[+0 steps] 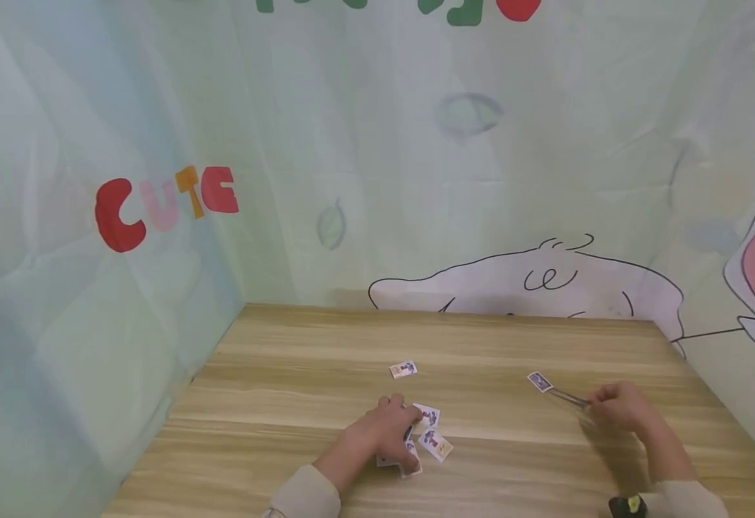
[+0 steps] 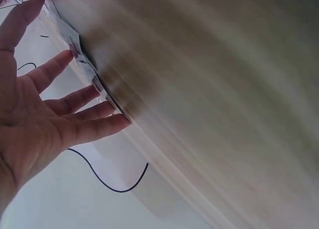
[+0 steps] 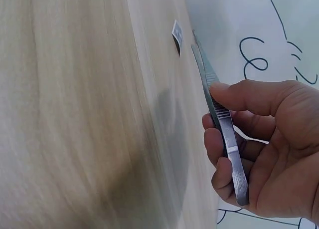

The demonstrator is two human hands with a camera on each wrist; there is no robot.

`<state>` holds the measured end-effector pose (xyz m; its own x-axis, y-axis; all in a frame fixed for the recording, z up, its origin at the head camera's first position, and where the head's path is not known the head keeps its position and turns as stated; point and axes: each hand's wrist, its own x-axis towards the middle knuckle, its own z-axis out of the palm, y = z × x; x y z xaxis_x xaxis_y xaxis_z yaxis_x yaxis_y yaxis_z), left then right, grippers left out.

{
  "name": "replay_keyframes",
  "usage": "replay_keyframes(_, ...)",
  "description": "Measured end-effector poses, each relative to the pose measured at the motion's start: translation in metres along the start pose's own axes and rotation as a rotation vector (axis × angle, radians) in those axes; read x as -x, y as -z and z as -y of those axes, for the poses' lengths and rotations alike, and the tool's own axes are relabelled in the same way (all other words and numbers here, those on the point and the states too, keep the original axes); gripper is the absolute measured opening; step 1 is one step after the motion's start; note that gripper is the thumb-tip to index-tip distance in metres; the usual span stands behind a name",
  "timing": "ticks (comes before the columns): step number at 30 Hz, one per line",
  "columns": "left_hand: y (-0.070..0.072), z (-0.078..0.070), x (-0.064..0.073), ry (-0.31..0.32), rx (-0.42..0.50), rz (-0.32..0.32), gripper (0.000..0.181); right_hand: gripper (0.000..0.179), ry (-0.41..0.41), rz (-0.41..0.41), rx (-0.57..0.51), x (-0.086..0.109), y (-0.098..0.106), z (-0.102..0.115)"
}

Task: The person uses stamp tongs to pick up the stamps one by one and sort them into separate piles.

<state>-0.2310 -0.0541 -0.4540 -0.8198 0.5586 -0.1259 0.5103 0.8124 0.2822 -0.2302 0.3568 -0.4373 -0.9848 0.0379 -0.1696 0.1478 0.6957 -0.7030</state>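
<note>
My right hand [image 1: 620, 408] grips a pair of metal tweezers [image 3: 222, 114], thumb on the ribbed part and fingers curled behind. The two tips stand slightly apart. Just beyond them a small printed card [image 1: 540, 381] lies on the table, its edge raised a little in the right wrist view. Toward the middle, my left hand [image 1: 386, 434] spreads over a loose group of small picture cards, its fingertips [image 2: 67, 54] down at their edges. Two figure cards, an upper one [image 1: 428, 415] and a lower one [image 1: 436, 445], show beside it; others are partly hidden under the hand.
One more card [image 1: 403, 370] lies by itself farther back on the wood-grain table [image 1: 273, 403]. A printed cloth backdrop [image 1: 377, 187] with cartoon shapes and letters rises behind the table and along its sides. A dark band [image 1: 627, 506] circles the right wrist.
</note>
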Motion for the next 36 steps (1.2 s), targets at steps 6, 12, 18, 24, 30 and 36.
replay_keyframes(6,0.002,0.0,0.001,-0.003,0.003,-0.002,0.079,0.019,0.068,0.014,-0.042,0.004,-0.004,-0.003)
replay_keyframes(12,0.0,0.002,0.001,-0.01,0.016,-0.015,0.079,0.019,0.205,0.091,-0.095,0.005,-0.013,-0.004)
replay_keyframes(18,0.0,0.004,0.002,-0.027,0.028,-0.022,0.075,0.017,0.306,0.175,-0.11,0.003,-0.021,-0.001)
replay_keyframes(24,0.001,0.004,0.002,-0.03,0.023,-0.026,0.074,0.019,0.35,0.175,-0.097,0.003,-0.027,0.005)
replay_keyframes(30,0.003,0.004,0.003,-0.022,0.036,-0.017,0.072,0.021,0.387,0.175,-0.054,0.001,-0.033,0.009)
replay_keyframes(36,0.004,0.002,0.003,-0.018,0.042,-0.015,0.07,0.021,0.386,0.192,-0.036,-0.003,-0.038,0.015)
